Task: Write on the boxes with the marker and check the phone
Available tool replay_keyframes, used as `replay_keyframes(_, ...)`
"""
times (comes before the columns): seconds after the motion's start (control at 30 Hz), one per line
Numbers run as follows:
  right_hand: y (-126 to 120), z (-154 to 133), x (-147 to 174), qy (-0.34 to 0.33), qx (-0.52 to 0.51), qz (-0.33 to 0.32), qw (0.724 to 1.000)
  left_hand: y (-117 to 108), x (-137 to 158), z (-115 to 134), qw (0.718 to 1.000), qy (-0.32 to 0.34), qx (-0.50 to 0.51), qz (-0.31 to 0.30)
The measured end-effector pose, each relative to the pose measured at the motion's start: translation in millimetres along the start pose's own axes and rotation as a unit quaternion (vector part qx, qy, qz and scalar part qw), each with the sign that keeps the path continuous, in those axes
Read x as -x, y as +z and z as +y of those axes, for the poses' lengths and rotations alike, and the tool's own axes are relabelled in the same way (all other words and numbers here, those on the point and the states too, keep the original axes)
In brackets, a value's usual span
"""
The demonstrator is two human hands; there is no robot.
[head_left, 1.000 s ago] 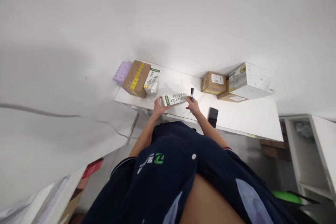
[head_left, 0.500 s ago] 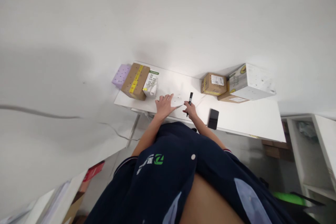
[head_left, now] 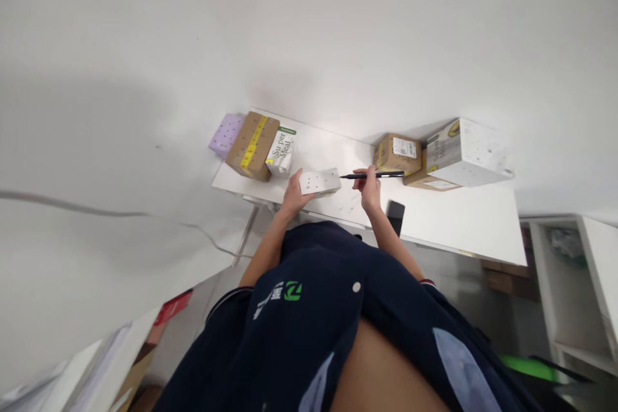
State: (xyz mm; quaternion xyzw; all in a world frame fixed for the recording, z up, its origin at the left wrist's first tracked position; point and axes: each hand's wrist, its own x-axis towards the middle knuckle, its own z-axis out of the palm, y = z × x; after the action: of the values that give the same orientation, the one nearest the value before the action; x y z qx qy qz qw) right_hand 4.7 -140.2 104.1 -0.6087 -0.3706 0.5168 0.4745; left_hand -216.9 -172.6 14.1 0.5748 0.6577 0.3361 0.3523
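My left hand [head_left: 294, 196] grips the left end of a small white box [head_left: 320, 181] marked with several dark dots. My right hand [head_left: 369, 190] is closed around a black marker pen [head_left: 389, 174], held almost level with its tip pointing left. That tip is close to the right end of the white box; whether they touch I cannot tell. Left of the held box stand a white "Super Meal" box [head_left: 281, 149], a brown carton [head_left: 252, 148] with yellow tape and a lilac box [head_left: 226, 135], all dotted. A black phone [head_left: 395, 216] lies by my right forearm.
On the right of the white table [head_left: 473, 225] stand a labelled brown carton [head_left: 393, 149], a flat brown box [head_left: 427, 179] and a large white box [head_left: 483, 151]. A wall rises behind. White shelving [head_left: 570, 283] is at the far right; a cable [head_left: 212, 241] hangs at left.
The white box now shows its dotted face, and my left hand has shifted to its left end. My right hand has moved right and up, turning the marker from upright to nearly level.
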Motion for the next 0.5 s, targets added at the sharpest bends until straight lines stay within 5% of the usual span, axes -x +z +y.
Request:
replay_keyframes(0.23, 25.9, 9.5, -2.4, -0.057, 0.017, -0.071, 0.996, 10.1, -3.1, 13.5, 0.999, 0.028, -0.04, 0.014)
replay_keyframes(0.5, 40.6, 35.4, -19.2, -0.081, 0.052, -0.067, 0.993, 19.6, 5.3, 39.3, 0.987, 0.084, -0.139, 0.005)
